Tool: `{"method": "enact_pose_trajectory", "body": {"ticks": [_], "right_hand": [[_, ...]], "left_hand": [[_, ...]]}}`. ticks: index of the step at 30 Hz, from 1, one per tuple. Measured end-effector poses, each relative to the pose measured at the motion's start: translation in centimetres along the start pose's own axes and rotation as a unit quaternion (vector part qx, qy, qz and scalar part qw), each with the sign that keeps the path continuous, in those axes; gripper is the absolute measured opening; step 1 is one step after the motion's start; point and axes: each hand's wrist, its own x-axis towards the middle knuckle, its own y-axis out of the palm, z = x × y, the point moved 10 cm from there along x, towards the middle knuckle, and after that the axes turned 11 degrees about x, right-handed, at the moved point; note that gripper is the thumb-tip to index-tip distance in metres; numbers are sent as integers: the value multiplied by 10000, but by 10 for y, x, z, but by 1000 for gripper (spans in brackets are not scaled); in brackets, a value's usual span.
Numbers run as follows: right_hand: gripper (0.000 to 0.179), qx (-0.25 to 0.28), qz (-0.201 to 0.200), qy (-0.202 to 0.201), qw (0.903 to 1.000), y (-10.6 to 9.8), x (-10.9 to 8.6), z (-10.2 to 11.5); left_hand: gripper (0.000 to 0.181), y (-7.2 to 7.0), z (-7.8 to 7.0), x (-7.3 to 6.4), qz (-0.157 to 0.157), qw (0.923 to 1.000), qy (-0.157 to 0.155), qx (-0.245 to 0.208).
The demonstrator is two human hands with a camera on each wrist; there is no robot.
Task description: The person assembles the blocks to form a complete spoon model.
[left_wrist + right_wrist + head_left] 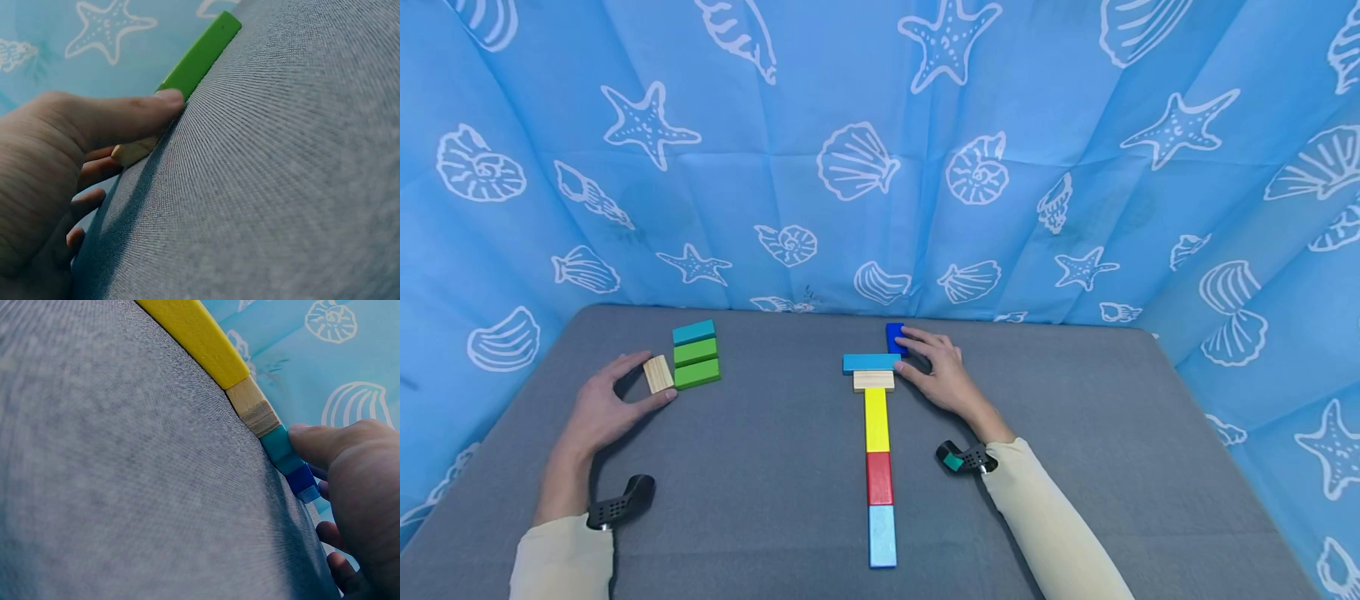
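My left hand (606,408) holds a plain wooden block (658,374) at the left of the table, index finger at its far corner and thumb at its near side. The thumb also overlaps the nearest green block (203,59) in the left wrist view. On the right, my right hand (943,375) has its index and middle fingertips at a dark blue block (895,337), its thumb at the right end of a teal block (871,362). The dark blue block lies just beyond that end. Against the teal block's near side is another wooden block (873,381).
A yellow block (877,421), a red block (880,479) and a light blue block (882,536) run in a line toward the near edge. Another green block (696,352) and a teal block (693,332) lie at the left. Behind the grey table (760,483) hangs a blue curtain (820,100).
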Motion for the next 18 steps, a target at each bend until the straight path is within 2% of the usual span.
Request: {"method": "enact_pose_trajectory", "body": {"ticks": [7, 11, 15, 18], "right_hand": [[48, -3, -7, -2, 10000, 0, 0, 1], [48, -21, 19, 39, 10000, 1, 0, 0], [48, -1, 10, 18, 10000, 0, 0, 1], [48, 13, 17, 24, 10000, 0, 0, 1]], "left_hand": [[86, -1, 0, 1, -54, 10000, 34, -67], [85, -6, -4, 1, -120, 9997, 12, -218], [83, -17, -14, 1, -220, 9992, 31, -344], [83, -24, -29, 1, -229, 9989, 106, -401]]}}
